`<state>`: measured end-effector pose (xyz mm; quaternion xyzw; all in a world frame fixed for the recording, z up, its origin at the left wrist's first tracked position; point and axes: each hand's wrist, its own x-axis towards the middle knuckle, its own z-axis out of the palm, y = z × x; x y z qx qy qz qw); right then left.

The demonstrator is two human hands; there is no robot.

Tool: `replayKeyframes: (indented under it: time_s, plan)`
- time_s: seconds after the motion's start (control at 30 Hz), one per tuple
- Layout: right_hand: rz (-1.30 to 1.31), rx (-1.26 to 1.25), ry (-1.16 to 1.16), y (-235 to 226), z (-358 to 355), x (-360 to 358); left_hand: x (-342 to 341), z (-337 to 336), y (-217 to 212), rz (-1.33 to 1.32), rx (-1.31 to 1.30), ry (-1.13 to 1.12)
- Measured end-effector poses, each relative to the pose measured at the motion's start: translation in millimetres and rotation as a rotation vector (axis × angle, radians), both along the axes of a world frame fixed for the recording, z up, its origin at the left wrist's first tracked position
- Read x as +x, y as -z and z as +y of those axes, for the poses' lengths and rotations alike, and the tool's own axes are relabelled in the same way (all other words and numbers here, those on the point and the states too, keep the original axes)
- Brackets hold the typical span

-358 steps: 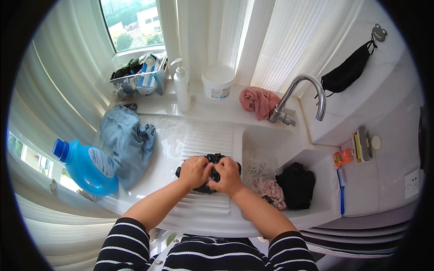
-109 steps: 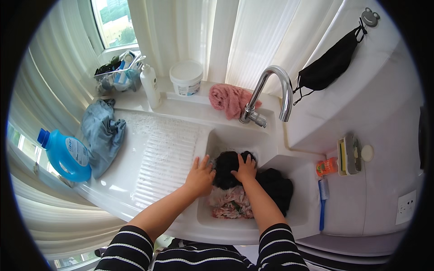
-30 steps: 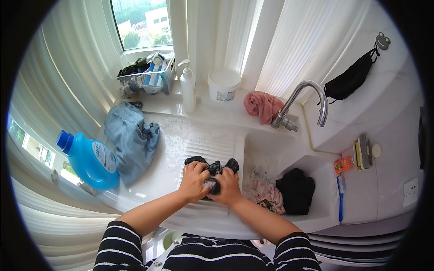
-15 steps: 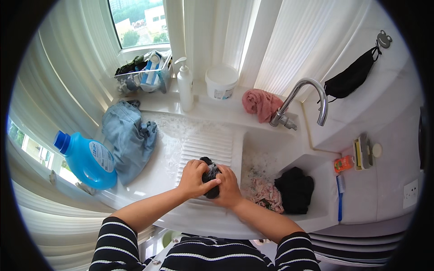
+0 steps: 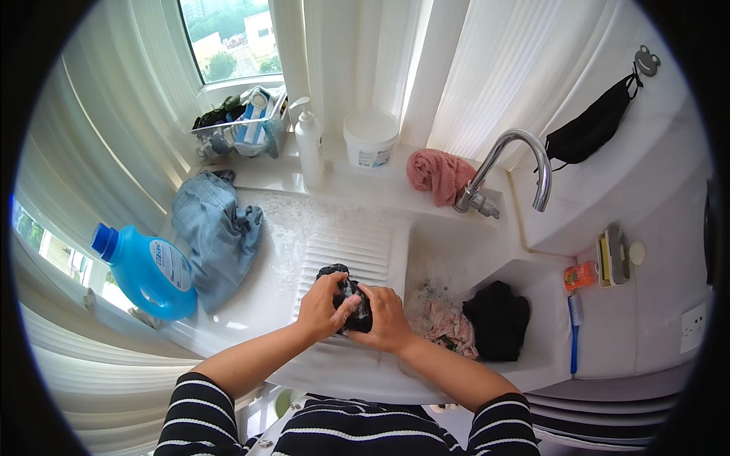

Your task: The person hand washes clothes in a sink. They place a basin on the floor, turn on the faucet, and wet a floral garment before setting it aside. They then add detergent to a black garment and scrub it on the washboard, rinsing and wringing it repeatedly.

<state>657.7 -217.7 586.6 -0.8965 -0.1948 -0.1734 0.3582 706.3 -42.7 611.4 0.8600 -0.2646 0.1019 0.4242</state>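
Note:
A wet black cloth (image 5: 351,305) with soapy foam on it is bunched between my two hands. My left hand (image 5: 325,306) grips its left side, the thumb lying across the front. On the other side, my right hand (image 5: 386,318) is closed round the bundle. Both are over the lower part of the ribbed washboard (image 5: 348,254) moulded into the white sink counter. What kind of garment the cloth is, I cannot tell. To the right, in the basin (image 5: 449,247), lie a pink patterned cloth (image 5: 450,327) and a black garment (image 5: 498,321) beside some suds.
Left of the washboard are blue jeans (image 5: 217,228) and a blue detergent bottle (image 5: 156,270). A pump bottle (image 5: 309,144), a white tub (image 5: 371,140) and a pink towel (image 5: 437,176) line the back ledge. The tap (image 5: 517,140) arches over the basin; a blue brush (image 5: 574,330) lies at right.
My hands have shifted their hold on the black cloth and moved slightly apart. More of the cloth and its foam now shows between them.

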Motion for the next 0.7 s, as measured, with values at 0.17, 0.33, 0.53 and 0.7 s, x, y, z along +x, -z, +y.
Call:
replayKeyframes:
  time_s: [0.17,0.33,0.53,0.7]
  plan:
    - [0.148,-0.111,0.132,15,-3,62,52,-26,18,-0.069,0.222,-0.170]
    - [0.262,-0.171,0.276,-1,3,69,90,-28,20,-0.038,0.312,-0.210]
    - [0.045,-0.124,0.008,13,3,-19,-3,5,3,-0.174,0.175,0.255]
    - [0.005,-0.113,0.116,16,-2,66,57,-33,25,-0.166,0.229,-0.139]
